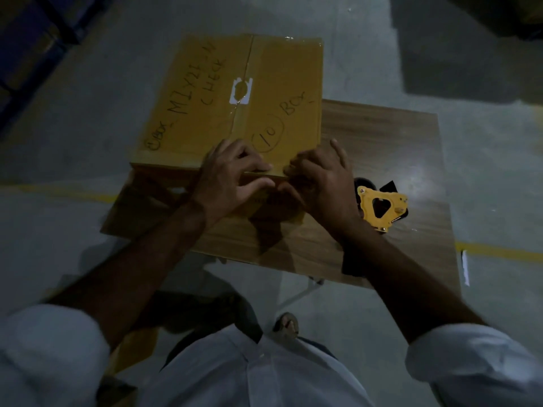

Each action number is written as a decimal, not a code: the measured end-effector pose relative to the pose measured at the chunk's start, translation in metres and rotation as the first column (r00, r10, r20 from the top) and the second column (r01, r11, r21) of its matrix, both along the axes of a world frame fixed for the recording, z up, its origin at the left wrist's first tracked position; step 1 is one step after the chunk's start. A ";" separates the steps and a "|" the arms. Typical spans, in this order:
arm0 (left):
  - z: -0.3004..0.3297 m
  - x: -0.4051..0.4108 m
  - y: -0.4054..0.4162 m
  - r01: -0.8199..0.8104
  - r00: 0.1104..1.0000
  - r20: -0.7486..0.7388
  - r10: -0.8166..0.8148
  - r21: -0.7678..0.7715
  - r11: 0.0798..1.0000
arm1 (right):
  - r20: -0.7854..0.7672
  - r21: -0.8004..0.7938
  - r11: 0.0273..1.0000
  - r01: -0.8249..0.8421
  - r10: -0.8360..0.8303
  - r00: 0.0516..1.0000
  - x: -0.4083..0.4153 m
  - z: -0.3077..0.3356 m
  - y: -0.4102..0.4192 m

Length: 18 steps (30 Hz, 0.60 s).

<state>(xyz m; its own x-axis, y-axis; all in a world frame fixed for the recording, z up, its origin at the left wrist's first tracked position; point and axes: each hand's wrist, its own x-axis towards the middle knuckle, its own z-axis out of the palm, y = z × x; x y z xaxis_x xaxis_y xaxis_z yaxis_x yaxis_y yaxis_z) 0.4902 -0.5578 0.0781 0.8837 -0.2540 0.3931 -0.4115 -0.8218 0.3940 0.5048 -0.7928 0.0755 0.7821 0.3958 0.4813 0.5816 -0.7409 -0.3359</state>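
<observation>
Brown cardboard box (235,98) sitting closed in front of me, top flaps meeting along a taped centre seam, black handwriting and a circled 10 showing on top, torn white label scrap clinging mid-seam, resting on the left part of my wooden bench (382,136)

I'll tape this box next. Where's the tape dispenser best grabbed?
Take the tape dispenser by the dark handle that seems to run toward you under the right forearm, coming from the near side with the right hand; its yellow plate lies flat, offering little grip.
</observation>
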 end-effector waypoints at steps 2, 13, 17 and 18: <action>0.001 -0.003 -0.004 -0.019 1.000 -0.014 0.019 0.004 1.000 | 0.002 -0.007 1.000 0.031 -0.031 1.000 -0.006 -0.004 0.003; 0.009 -0.003 0.066 -0.047 0.999 -0.019 0.048 0.008 0.999 | 0.018 -0.112 0.994 -0.011 0.014 1.000 0.002 0.013 0.072; 0.012 -0.007 0.066 -0.021 0.998 -0.054 0.021 0.003 1.000 | 0.001 -0.107 0.993 0.054 -0.055 0.999 -0.011 0.006 0.076; 0.013 -0.009 0.071 0.002 0.998 -0.063 -0.001 0.014 1.000 | -0.011 -0.127 0.990 0.067 -0.069 0.998 -0.013 0.007 0.078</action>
